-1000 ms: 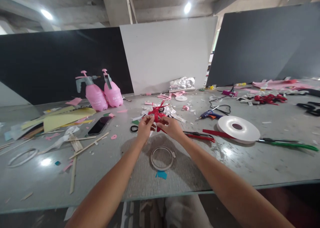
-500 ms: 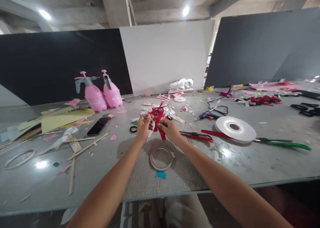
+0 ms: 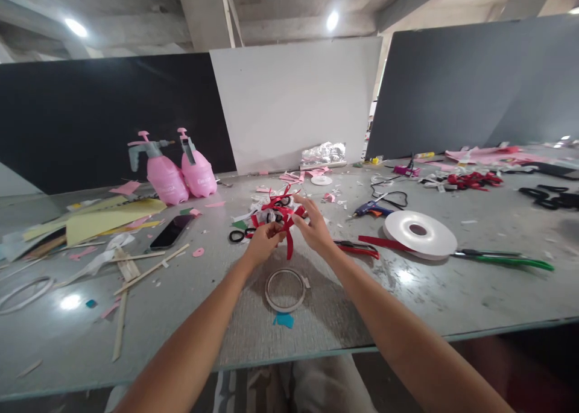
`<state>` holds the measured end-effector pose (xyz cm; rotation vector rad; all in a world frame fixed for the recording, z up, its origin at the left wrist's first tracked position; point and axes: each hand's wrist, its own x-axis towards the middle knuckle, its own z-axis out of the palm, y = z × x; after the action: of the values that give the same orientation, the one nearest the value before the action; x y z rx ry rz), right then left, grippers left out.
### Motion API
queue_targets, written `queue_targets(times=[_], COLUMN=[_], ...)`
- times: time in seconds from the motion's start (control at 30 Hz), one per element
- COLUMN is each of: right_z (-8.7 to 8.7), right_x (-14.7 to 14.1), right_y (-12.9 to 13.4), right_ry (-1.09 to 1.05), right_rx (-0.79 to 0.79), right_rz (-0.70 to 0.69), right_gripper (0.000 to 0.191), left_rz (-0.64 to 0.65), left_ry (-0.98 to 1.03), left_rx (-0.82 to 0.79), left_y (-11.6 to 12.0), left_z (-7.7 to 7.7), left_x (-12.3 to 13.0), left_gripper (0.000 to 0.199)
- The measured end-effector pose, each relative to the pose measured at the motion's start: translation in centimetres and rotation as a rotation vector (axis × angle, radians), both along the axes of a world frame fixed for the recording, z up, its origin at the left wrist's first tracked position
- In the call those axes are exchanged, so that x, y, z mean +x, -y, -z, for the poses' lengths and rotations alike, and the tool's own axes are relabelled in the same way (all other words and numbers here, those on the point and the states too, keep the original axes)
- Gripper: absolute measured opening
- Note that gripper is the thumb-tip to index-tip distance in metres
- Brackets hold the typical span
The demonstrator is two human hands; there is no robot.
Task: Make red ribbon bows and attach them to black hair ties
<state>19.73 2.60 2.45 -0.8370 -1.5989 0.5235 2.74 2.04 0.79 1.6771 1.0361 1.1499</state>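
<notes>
A red ribbon (image 3: 290, 243) hangs between my two hands above the table, one tail pointing down. My left hand (image 3: 266, 242) pinches its lower left part. My right hand (image 3: 313, 222) has its fingers bent round the ribbon's upper right side, thumb toward the middle. Behind them lies a pile of red and white ribbon pieces (image 3: 275, 203), partly hidden by the hands. A black ring (image 3: 236, 236) rests left of my left hand. Below my hands a roll of narrow tape (image 3: 285, 290) lies flat, touching a blue scrap (image 3: 284, 320).
Right: red-handled scissors (image 3: 362, 249), a white ribbon spool (image 3: 418, 234), green-handled scissors (image 3: 511, 258), a blue glue gun (image 3: 371, 208) with its cord. Left: a phone (image 3: 170, 231), wooden sticks (image 3: 121, 319), yellow paper (image 3: 108, 220), two pink spray bottles (image 3: 166, 179). Foil (image 3: 323, 155) lies at the back.
My right hand has risen a little and its fingers have spread upward. My left hand has dropped slightly to a lower part of the ribbon. The view has shifted slightly right.
</notes>
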Motion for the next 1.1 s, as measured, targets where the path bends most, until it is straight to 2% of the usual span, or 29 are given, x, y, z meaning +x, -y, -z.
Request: queue_targets(times=[0.07, 0.17, 0.27, 0.4, 0.5, 0.73, 0.83, 0.97, 1.1], right_z=[-0.5, -0.4, 0.0, 0.1, 0.4, 1.1, 1.1, 1.0, 1.1], right_x=[0.7, 1.1, 1.0, 0.9, 0.7, -0.3, -0.9, -1.8, -2.0], right_y=[-0.1, -0.4, -0.6, -0.4, -0.5, -0.4, 0.0, 0.4, 0.4], right_ry=[0.168, 0.262, 0.26, 0.215, 0.21, 0.127, 0.07, -0.151, -0.309], right_rx=[0.046, -0.066, -0.152, -0.17, -0.183, -0.244, -0.275, -0.431, -0.515], right_rz=[-0.041, -0.068, -0.095, -0.131, -0.123, -0.086, -0.081, -0.157, -0.149], right_gripper=[0.033, 0.026, 0.023, 0.03, 0.023, 0.015, 0.015, 0.022, 0.029], left_rz=[0.018, 0.035, 0.013, 0.021, 0.023, -0.12, -0.182, -0.191, -0.175], left_ry=[-0.015, -0.006, 0.024, -0.008, -0.029, 0.162, 0.176, 0.217, 0.255], left_rx=[0.016, 0.028, 0.025, 0.018, 0.026, 0.0, 0.035, 0.063, 0.075], left_y=[0.1, 0.3, 0.2, 0.1, 0.1, -0.4, -0.4, -0.1, 0.1], left_z=[-0.1, -0.2, -0.3, -0.2, -0.3, -0.2, -0.1, -0.2, -0.3], left_x=[-0.1, -0.1, -0.2, -0.3, -0.5, -0.4, -0.2, -0.1, 0.0], left_gripper=[0.022, 0.023, 0.024, 0.023, 0.025, 0.034, 0.032, 0.028, 0.027])
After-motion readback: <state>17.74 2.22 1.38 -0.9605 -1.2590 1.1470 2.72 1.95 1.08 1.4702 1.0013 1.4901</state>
